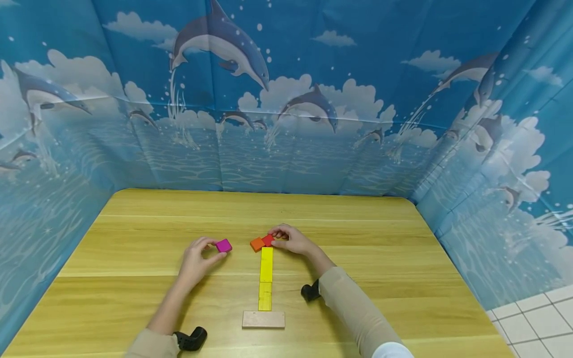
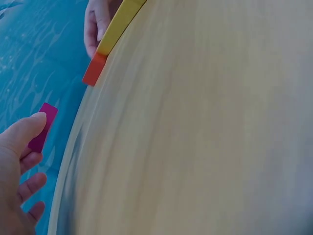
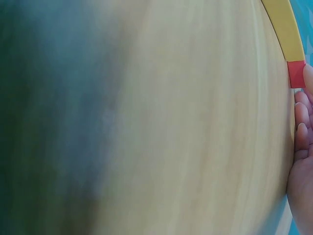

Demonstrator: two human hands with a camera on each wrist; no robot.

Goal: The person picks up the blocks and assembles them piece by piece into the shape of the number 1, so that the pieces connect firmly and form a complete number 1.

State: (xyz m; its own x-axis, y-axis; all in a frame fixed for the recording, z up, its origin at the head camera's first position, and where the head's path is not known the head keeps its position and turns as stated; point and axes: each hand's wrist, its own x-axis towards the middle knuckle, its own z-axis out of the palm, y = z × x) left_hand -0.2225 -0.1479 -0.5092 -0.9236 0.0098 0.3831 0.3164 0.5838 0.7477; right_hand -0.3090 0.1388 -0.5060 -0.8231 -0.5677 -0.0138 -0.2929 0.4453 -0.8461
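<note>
Between the thumb and fingers of my left hand (image 1: 195, 261) is a magenta square block (image 1: 224, 245). The left wrist view shows that thumb lying on the face of the magenta block (image 2: 44, 126). My right hand (image 1: 293, 240) pinches a red square block (image 1: 268, 240), thumb on its near side, fingers at the far side. An orange square block (image 1: 257, 244) lies against the red one's left. Both meet the top of a column of two yellow blocks (image 1: 266, 264), laid end to end on the table. In the right wrist view the thumb touches the red block (image 3: 296, 74).
A pale wooden block (image 1: 263, 319) lies crosswise at the column's near end. The wood-grain table (image 1: 380, 298) spreads around, with a blue dolphin-print curtain (image 1: 286, 149) behind and at both sides. Black wrist devices (image 1: 192, 339) sit under the forearms.
</note>
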